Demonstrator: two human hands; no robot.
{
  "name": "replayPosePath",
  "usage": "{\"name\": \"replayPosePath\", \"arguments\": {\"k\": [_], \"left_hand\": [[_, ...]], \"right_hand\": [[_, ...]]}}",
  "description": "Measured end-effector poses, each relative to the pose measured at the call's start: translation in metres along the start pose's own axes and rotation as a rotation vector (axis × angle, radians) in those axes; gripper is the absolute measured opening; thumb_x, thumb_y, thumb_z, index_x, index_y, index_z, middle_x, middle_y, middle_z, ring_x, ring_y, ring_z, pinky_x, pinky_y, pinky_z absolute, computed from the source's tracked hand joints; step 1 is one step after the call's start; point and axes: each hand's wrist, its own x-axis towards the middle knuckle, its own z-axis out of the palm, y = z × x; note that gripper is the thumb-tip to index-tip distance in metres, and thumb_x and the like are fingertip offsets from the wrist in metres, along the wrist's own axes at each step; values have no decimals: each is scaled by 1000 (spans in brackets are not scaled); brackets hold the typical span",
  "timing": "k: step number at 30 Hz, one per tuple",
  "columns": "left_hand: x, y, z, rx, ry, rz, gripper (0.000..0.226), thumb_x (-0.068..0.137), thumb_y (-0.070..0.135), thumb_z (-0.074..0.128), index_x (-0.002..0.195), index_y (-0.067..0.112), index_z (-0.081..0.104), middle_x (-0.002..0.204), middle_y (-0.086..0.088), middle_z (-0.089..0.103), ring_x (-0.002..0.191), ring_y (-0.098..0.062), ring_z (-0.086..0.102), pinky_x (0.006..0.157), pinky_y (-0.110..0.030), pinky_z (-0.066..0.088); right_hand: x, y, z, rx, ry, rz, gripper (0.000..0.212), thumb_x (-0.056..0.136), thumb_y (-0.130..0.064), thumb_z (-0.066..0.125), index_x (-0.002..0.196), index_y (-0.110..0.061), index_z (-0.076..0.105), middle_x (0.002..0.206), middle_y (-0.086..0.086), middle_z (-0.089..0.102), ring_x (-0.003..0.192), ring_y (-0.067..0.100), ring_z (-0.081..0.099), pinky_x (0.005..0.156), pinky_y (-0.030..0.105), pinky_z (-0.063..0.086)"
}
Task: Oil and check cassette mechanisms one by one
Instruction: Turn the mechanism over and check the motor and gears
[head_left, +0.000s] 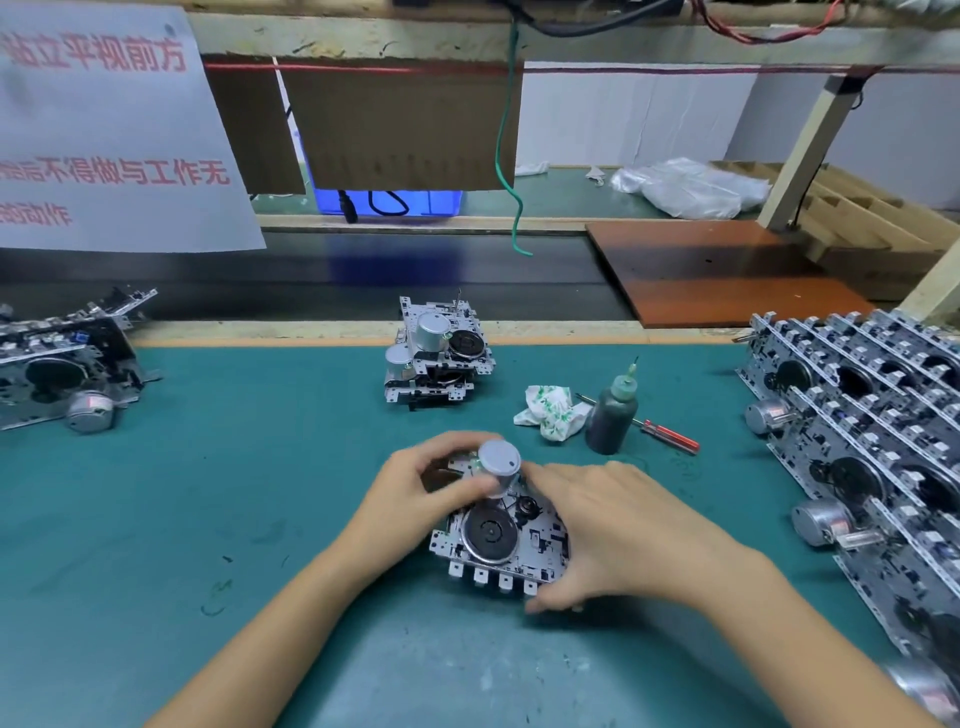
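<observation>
At 9 o'clock on the mat (208, 467) lies a pile (62, 364) of mechanisms, well apart from the work area; whether these units are finished or rejected cannot be told. At 12 o'clock a stack (436, 358) of two mechanisms sits near the belt (363, 291), probably within reach for hand-off.

The left hand (421, 493) has its fingers curled around the motor (500, 465) end of the mechanism (501, 535), which rests on the mat at centre. This grip likely steadies the unit for inspection. The right hand (597, 535) wraps the unit's right edge, thumb at its near corner, fingers curled over the far side.

At 1 o'clock stand the tissue (553, 413), the oiler (613, 415) and the screwdriver (660, 428), just beside the right hand for quick pickup. The oiler is upright, untouched. At 3 o'clock, rows (872, 415) of mechanisms lean in line, presumably the supply.
</observation>
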Motion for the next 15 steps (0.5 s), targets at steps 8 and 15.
{"name": "replayPosePath", "arguments": {"k": [8, 15], "left_hand": [[6, 12, 8, -1053, -342, -373, 123, 50, 85, 64, 138, 0, 46, 137, -12, 35, 116, -29, -1, 90, -25, 30], [5, 1, 2, -1174, -384, -246, 101, 69, 65, 72, 139, -1, 42, 146, -24, 39, 133, -37, 41, 107, -49, 37]], "right_hand": [[6, -13, 13, 1635, -21, -114, 75, 59, -71, 71, 105, -11, 67, 104, 1, 69, 101, 16, 63, 91, 32, 50], [7, 12, 12, 903, 517, 242, 26, 77, -59, 51, 78, -41, 69, 68, -14, 66, 65, 3, 58, 66, 30, 47]]}}
